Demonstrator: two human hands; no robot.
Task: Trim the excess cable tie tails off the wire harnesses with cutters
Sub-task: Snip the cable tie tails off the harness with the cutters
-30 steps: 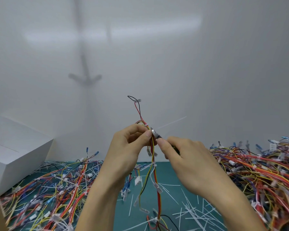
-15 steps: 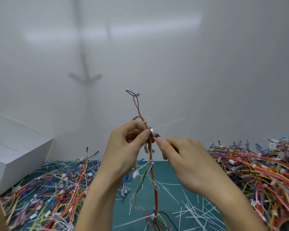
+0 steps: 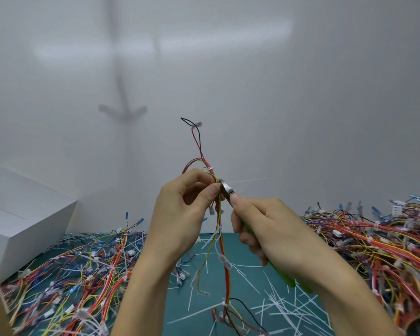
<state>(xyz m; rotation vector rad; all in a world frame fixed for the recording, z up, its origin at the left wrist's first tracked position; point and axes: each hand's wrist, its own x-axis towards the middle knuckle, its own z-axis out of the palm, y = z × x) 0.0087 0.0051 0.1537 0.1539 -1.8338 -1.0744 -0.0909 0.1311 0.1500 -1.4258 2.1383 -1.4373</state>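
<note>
Obs: left hand (image 3: 184, 209) pinches the wire harness (image 3: 220, 229) between thumb and curled fingers. The harness is held upright, long axis vertical, above the teal mat (image 3: 243, 284). The cutters (image 3: 226, 188) nose meets the bundle (blade gap not readable). The cable tie tail (image 3: 249, 181) points right, near level. The right hand (image 3: 272, 229) is wrapped round the green handles, mostly covering them.

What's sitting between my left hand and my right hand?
In the head view, the harness hangs between the left hand and right hand, with the cutters at its tie, whose tail sticks out rightward.
</note>
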